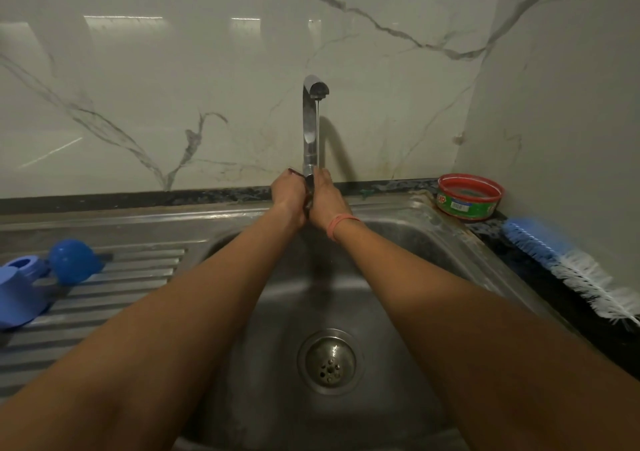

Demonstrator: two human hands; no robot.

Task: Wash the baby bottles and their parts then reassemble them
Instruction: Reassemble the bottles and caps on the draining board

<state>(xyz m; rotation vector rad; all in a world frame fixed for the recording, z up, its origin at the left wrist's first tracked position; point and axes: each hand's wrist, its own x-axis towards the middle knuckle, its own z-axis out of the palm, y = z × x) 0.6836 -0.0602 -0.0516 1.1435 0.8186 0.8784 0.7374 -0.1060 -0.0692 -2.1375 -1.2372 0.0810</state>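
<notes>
Both hands meet at the foot of the tap, a thin stream running.

The left hand (287, 197) and right hand (323, 198) press together at twelve o'clock of the sink (398, 298), against the tap (310, 128); whether their fingers grip anything I cannot tell. Blue bottle parts (74, 261) lie on the draining surface at nine o'clock, a bottle brush (568, 267) at three.
</notes>
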